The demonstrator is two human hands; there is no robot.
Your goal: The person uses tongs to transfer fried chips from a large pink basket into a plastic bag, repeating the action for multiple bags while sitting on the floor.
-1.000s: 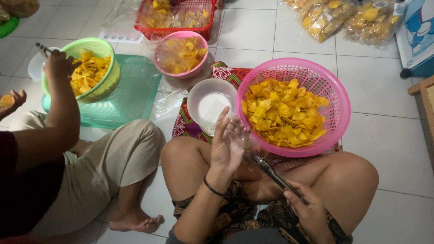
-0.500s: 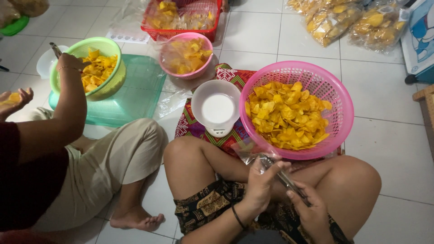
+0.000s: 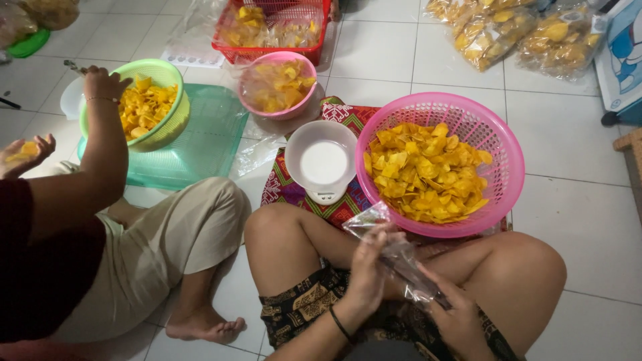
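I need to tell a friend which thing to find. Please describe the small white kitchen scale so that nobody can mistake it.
Start from the big pink basket full of yellow chips. Just left of it, on the patterned red cloth, sits the white kitchen scale, in front of the person's knee. Unlike the bowls and baskets around, it is white and holds no chips.

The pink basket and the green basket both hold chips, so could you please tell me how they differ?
The pink basket looks wider than the green basket. The pink basket rests on a patterned cloth by the wearer's knees, while the green basket stands on a green tray. A co-worker's hand rests on the green basket's rim; no hand touches the pink one. Both are round, perforated plastic, holding yellow chips.
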